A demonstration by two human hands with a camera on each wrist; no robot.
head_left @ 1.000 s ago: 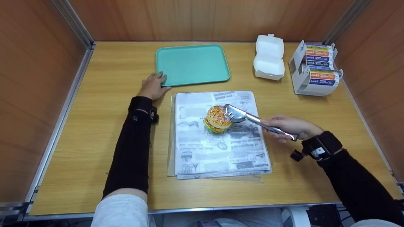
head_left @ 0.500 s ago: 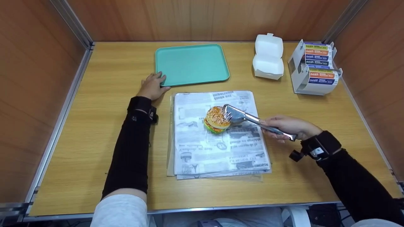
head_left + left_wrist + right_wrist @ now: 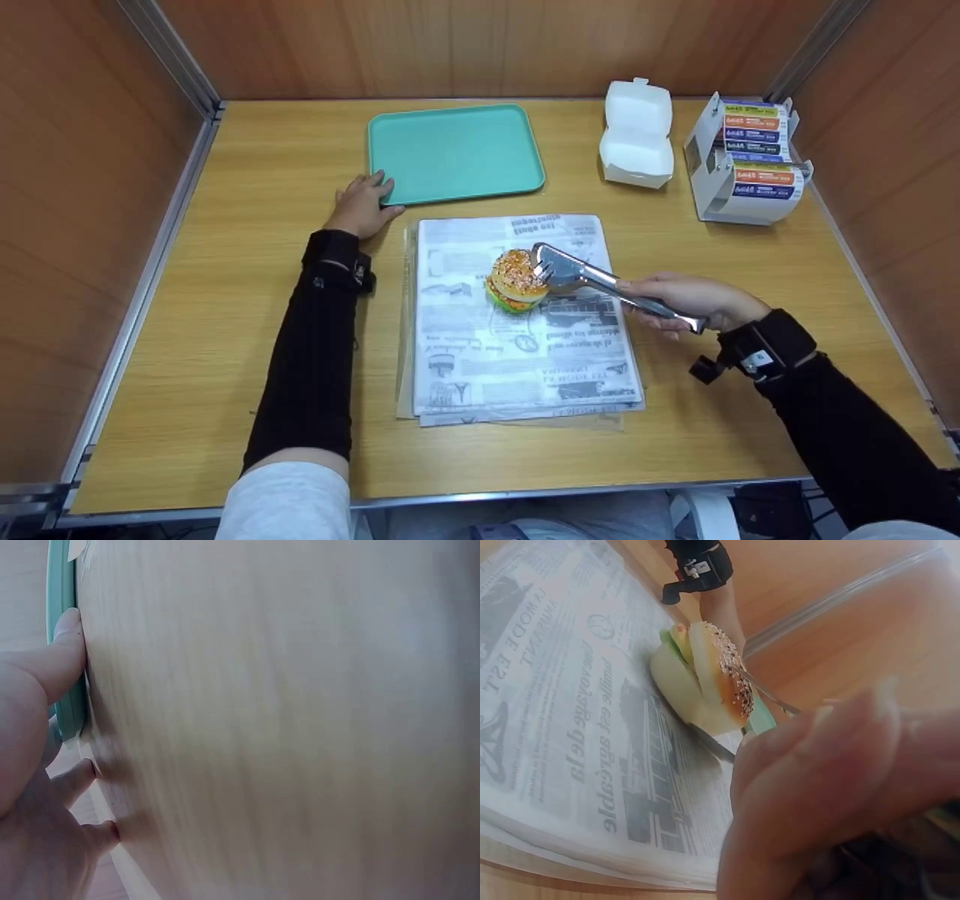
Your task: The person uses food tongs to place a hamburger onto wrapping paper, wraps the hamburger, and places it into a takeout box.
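Observation:
A sesame-bun burger (image 3: pixel 517 279) sits over the middle of a stack of newsprint-patterned paper sheets (image 3: pixel 480 375). My right hand (image 3: pixel 686 300) grips metal serving tongs (image 3: pixel 592 277). In the right wrist view, one arm of the tongs lies on the top bun of the burger (image 3: pixel 721 679) and the other reaches under its base. Whether the burger touches the paper is unclear. My left hand (image 3: pixel 360 206) rests at the near left corner of a green tray (image 3: pixel 457 154). The left wrist view shows its thumb along the tray's edge (image 3: pixel 64 585), with other fingertips on the tabletop.
An opened white clamshell box (image 3: pixel 637 139) stands behind and right of the paper. Beside it, a white dispenser (image 3: pixel 750 165) carries rolls of coloured labels. Wooden panels (image 3: pixel 480 49) enclose the table at the back and both sides.
The tips of the tongs and the burger have shifted very slightly away from me, and the burger's tilt differs a little. My left hand and the tray stay put.

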